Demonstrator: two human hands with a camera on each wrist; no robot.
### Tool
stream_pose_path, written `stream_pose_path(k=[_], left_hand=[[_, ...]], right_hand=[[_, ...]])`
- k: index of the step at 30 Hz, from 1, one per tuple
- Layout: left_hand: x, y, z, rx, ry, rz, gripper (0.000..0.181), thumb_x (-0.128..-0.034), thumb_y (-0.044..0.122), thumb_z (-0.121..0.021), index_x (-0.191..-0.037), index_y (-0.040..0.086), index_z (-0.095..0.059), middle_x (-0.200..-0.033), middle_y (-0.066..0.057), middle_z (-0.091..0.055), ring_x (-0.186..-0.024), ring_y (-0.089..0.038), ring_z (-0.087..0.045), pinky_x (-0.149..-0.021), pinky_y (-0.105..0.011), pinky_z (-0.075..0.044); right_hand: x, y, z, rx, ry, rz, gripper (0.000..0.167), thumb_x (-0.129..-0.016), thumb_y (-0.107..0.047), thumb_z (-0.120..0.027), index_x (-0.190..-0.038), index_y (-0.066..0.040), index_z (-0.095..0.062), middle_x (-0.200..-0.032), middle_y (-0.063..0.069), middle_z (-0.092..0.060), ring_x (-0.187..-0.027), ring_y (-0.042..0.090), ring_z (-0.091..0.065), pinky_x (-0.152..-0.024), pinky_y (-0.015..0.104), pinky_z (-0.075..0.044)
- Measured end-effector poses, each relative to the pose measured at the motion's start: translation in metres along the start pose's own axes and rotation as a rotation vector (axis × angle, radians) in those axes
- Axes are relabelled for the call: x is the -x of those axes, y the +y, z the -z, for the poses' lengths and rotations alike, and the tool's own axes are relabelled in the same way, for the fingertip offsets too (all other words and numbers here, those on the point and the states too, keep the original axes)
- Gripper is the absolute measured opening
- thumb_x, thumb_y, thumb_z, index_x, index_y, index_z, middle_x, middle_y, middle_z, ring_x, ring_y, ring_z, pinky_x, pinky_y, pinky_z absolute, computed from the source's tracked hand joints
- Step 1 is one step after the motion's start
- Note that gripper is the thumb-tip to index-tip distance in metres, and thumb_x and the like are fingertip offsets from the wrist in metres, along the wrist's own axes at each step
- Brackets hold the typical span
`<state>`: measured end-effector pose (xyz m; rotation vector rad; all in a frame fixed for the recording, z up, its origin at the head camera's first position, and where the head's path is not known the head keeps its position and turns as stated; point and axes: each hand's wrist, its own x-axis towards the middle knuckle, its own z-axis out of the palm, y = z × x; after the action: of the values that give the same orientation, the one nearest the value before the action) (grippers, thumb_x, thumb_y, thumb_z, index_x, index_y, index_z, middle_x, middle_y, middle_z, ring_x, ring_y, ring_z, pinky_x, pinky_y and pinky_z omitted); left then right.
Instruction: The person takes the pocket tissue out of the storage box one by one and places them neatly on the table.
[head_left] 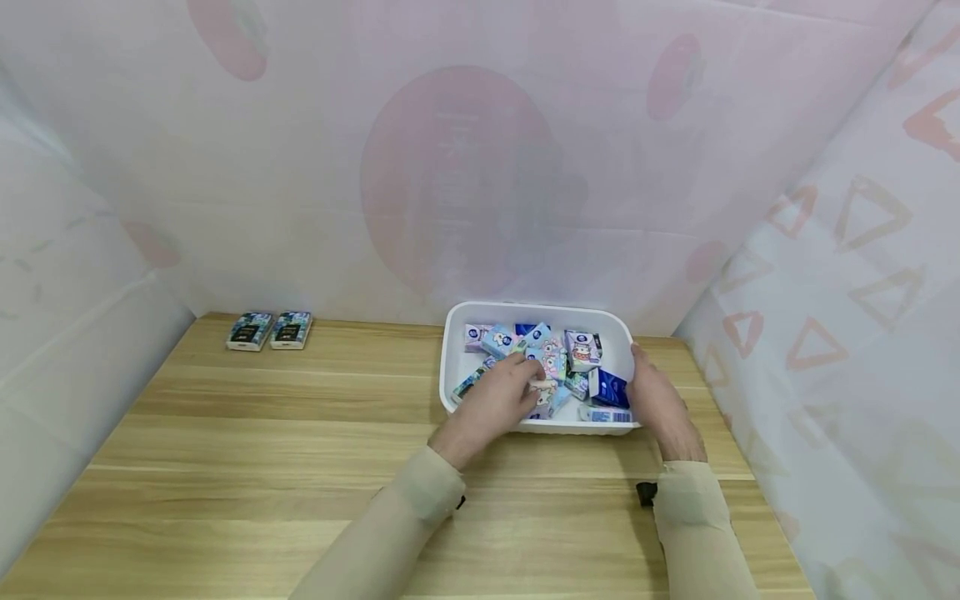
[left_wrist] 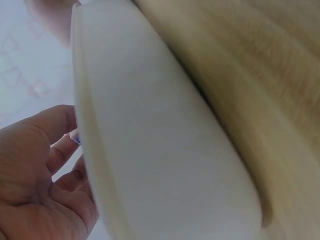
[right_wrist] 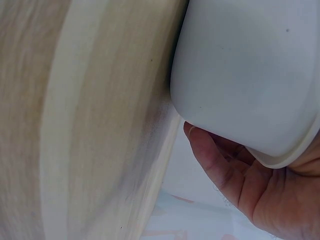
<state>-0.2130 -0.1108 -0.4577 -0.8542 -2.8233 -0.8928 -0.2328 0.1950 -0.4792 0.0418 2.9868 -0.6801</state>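
A white plastic bin (head_left: 454,354) near the table's back edge holds several small pocket tissue packs in blue, purple and dark blue. My left hand (head_left: 498,398) reaches over the front rim. Between its thumb and curled fingers sits a pale tissue pack (left_wrist: 75,136), mostly hidden by the hand and the bin wall. At the bin's right end, my right hand (head_left: 658,393) grips the rim, with a digit along the outer wall (right_wrist: 245,75). A dark blue pack (head_left: 609,388) lies inside near that hand.
Two dark patterned tissue packs, a left one (head_left: 250,331) and a right one (head_left: 291,330), lie side by side at the table's back left. Printed cloth walls (head_left: 315,208) enclose the wooden table (head_left: 247,467) at the back and sides.
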Motion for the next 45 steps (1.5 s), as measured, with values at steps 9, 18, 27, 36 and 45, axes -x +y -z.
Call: stream_pose_path(k=[9, 18, 27, 36, 45], left_hand=[[0.003, -0.01, 0.031, 0.036, 0.086, -0.011, 0.025, -0.108, 0.006, -0.082, -0.133, 0.007, -0.079, -0.128, -0.011, -0.079, -0.105, -0.024, -0.077, -0.094, -0.039, -0.071], [0.006, -0.028, 0.068, -0.001, 0.129, 0.036, 0.027, -0.1095, 0.008, -0.082, -0.136, 0.007, -0.078, -0.136, -0.014, -0.077, -0.109, -0.027, -0.079, -0.094, -0.04, -0.073], [0.012, -0.052, 0.101, 0.0, 0.164, 0.1, 0.029, -0.1117, 0.005, -0.077, -0.141, 0.006, -0.076, -0.141, -0.018, -0.075, -0.12, -0.035, -0.08, -0.1, -0.045, -0.074], [0.021, -0.082, 0.122, 0.003, 0.18, 0.191, 0.03, -0.1146, 0.004, -0.071, -0.144, 0.003, -0.073, -0.148, -0.021, -0.071, -0.13, -0.043, -0.076, -0.103, -0.054, -0.073], [0.032, -0.12, 0.137, -0.044, 0.19, 0.236, 0.029, -0.116, 0.001, -0.067, -0.145, 0.0, -0.072, -0.149, -0.026, -0.07, -0.132, -0.048, -0.075, -0.105, -0.06, -0.071]], right_hand=[[-0.001, 0.0, -0.001, -0.012, -0.01, -0.004, 0.078, -0.112, 0.003, -0.044, -0.183, 0.01, -0.012, -0.166, 0.048, -0.052, -0.132, 0.059, -0.072, -0.113, 0.074, -0.063], [0.0, 0.0, 0.0, -0.001, -0.002, -0.005, 0.077, -0.111, 0.004, -0.045, -0.182, 0.011, -0.016, -0.166, 0.049, -0.052, -0.139, 0.061, -0.07, -0.119, 0.076, -0.059], [0.0, 0.0, 0.0, -0.025, -0.017, -0.013, 0.076, -0.113, 0.003, -0.044, -0.183, 0.009, -0.013, -0.168, 0.048, -0.05, -0.14, 0.062, -0.069, -0.119, 0.077, -0.058], [0.0, 0.0, -0.001, -0.006, -0.012, -0.011, 0.076, -0.113, 0.003, -0.043, -0.183, 0.01, -0.014, -0.17, 0.047, -0.048, -0.141, 0.06, -0.068, -0.121, 0.076, -0.058], [0.0, -0.001, -0.001, 0.003, -0.015, -0.026, 0.075, -0.114, 0.002, -0.042, -0.183, 0.008, -0.014, -0.169, 0.046, -0.051, -0.134, 0.055, -0.072, -0.117, 0.073, -0.061]])
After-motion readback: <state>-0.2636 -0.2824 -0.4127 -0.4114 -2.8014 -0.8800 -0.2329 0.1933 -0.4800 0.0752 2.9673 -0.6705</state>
